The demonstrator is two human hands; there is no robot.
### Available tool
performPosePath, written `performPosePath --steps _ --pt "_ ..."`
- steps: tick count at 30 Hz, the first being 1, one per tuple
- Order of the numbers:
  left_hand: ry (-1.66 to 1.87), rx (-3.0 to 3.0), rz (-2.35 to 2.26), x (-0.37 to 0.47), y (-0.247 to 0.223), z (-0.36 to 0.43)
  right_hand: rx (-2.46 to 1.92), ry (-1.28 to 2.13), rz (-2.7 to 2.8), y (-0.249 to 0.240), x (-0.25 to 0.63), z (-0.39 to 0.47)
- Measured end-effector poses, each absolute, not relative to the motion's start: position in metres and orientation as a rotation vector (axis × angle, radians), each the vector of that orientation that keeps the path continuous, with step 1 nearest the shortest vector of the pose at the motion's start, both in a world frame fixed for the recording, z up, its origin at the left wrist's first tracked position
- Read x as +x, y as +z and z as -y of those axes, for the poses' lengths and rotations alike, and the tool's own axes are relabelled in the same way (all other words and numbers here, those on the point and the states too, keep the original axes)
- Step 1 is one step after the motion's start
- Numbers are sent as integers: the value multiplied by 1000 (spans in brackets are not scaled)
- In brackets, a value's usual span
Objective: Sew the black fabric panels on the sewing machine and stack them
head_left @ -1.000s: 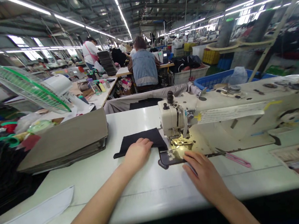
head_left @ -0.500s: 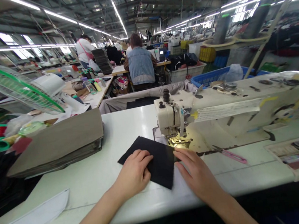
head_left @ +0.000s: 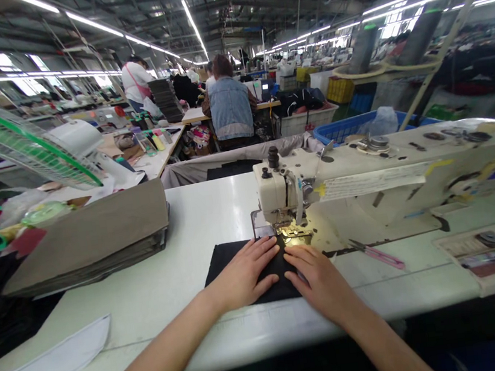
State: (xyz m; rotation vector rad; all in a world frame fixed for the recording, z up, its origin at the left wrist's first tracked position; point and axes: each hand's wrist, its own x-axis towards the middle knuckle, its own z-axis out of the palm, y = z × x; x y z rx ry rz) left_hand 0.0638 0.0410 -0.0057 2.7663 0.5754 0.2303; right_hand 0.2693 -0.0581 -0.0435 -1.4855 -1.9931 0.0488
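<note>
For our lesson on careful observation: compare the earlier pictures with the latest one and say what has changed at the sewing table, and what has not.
The flat black fabric piece was drawn back from beside the needle, turned, and now lies squared in front of the cream sewing machine. The left hand and right hand have closed together, both pressing flat on it. The grey stacked sheets, pink-handled snips and green-rimmed fan stayed put.

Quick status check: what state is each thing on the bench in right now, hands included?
Black cloth: flat on the table, under both hands, at the needle.
Left hand: open, palm down on the cloth.
Right hand: open, flat, on the cloth's right edge.
Sewing machine: lamp lit.
Fan: tilted; spinning or not, cannot tell.
Pink snips: lying loose on the table.
</note>
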Motion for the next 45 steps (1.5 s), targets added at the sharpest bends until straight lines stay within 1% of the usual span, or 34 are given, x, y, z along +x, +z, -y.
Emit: performPosePath --steps 20,24,28,31,40,45 --pt "225 2779 -547 66 -2 -56 -1505 66 1965 -39 270 53" --pt "206 2802 -545 64 1 -38 -1462 36 1983 -39 270 72" --pt "111 2826 -382 58 7 -2 -1404 16 2015 -41 273 100" --pt "138 2819 -377 55 10 11 -1377 13 2043 -38 275 106" --pt "245 2789 -470 64 7 -31 -1458 -4 2040 -33 278 57" --pt "324 2758 -481 69 5 -56 -1584 -57 2027 -32 277 35"
